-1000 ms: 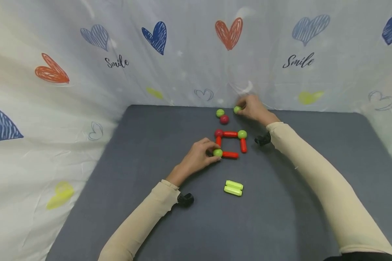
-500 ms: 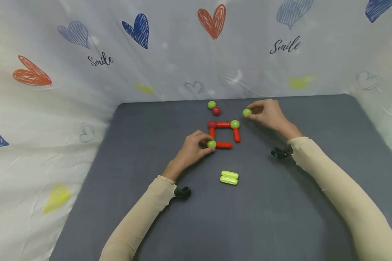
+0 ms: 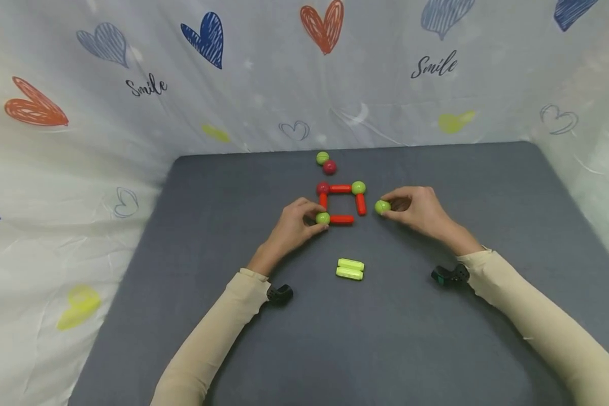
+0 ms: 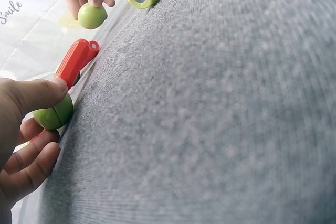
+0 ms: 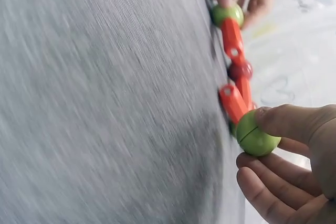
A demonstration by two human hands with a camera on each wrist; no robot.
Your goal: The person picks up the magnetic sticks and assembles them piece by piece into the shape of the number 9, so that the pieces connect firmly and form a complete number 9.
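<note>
Red sticks (image 3: 341, 219) and balls form a square frame on the table, with a gap at its near right corner. The frame has a red ball (image 3: 323, 187) at its far left corner and a green ball (image 3: 358, 187) at its far right. My left hand (image 3: 296, 224) pinches the green ball (image 4: 52, 114) at the near left corner. Just right of the gap, my right hand (image 3: 417, 212) holds a loose green ball (image 5: 258, 134) between thumb and fingers, apart from the sticks. Bare metal-looking ends show on the sticks in the wrist views.
Two yellow-green sticks (image 3: 350, 269) lie side by side nearer to me. Behind the frame, a spare green ball (image 3: 322, 158) and a spare red ball (image 3: 329, 167) touch near the back edge of the grey table (image 3: 233, 186). A heart-printed curtain (image 3: 264, 73) hangs behind.
My right hand has brought the green ball from the table's back edge toward me, to the right side of the frame. My left hand keeps its hold. The head view has shifted slightly.
</note>
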